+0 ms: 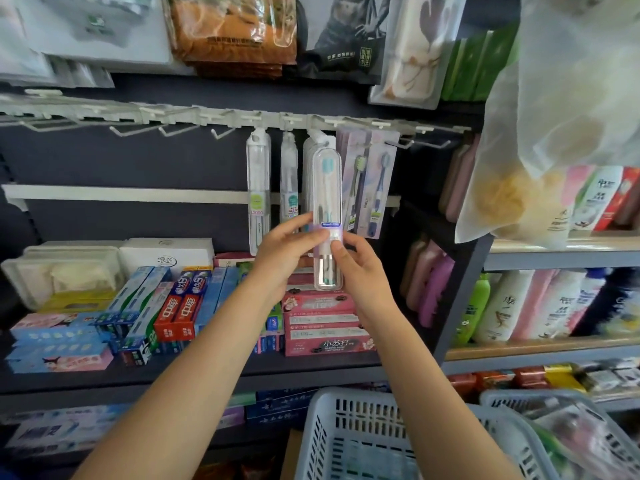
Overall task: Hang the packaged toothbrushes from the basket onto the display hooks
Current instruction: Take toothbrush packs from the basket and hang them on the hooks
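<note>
A clear plastic toothbrush case (327, 188) with a teal-headed brush stands upright in front of the hook rail (242, 119), its top reaching a hook. My left hand (287, 251) grips its lower left side and my right hand (360, 268) pinches its lower right side. Three other clear toothbrush packs (258, 188) hang to the left and behind it. Purple card packs (369, 181) hang to the right. The pale blue basket (346, 431) sits at the bottom, under my forearms.
Several bare hooks (166, 129) stick out along the rail to the left. Toothpaste boxes (180, 306) fill the shelf below. Bottles (540, 306) line the right-hand shelves. A translucent bag (554, 133) hangs at upper right. A second basket (561, 427) stands at lower right.
</note>
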`<state>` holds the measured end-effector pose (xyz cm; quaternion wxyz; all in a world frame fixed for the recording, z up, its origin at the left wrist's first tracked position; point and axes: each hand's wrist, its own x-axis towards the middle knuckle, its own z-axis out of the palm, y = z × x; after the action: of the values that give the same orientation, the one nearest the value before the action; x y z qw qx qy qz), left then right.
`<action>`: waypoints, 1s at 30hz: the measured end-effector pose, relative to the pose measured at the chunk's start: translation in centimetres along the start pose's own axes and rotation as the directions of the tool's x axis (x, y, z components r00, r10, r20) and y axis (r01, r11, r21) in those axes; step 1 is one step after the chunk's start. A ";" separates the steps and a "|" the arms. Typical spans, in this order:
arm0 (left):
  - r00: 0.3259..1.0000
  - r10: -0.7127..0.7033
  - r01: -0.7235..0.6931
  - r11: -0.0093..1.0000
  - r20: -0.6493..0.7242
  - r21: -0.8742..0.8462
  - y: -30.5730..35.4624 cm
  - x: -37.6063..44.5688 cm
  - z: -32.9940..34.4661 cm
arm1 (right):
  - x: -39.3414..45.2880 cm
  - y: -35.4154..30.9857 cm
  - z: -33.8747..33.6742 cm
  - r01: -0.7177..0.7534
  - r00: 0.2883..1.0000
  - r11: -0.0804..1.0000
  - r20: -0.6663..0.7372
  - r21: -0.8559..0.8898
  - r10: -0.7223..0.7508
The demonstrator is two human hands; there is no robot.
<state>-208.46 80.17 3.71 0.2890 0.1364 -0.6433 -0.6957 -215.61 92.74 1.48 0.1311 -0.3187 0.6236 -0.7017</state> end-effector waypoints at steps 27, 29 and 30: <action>0.957 -0.152 0.169 0.984 -0.247 0.048 -4.0 1.8 0.6 | 4.4 5.8 1.9 -0.254 0.955 0.960 -0.123 0.117 0.268; 0.944 -0.151 0.166 0.986 -0.292 0.027 -4.3 2.5 0.6 | 5.0 6.4 2.2 -0.253 0.955 0.958 -0.121 0.138 0.270; 0.939 -0.145 0.159 0.987 -0.312 0.018 -4.4 2.7 0.7 | 5.1 6.4 2.3 -0.258 0.954 0.956 -0.122 0.140 0.275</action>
<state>-212.02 79.15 -0.01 0.3287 0.2992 -0.5923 -0.6720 -219.52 86.73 -3.19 0.2000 -0.1730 0.6245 -0.7349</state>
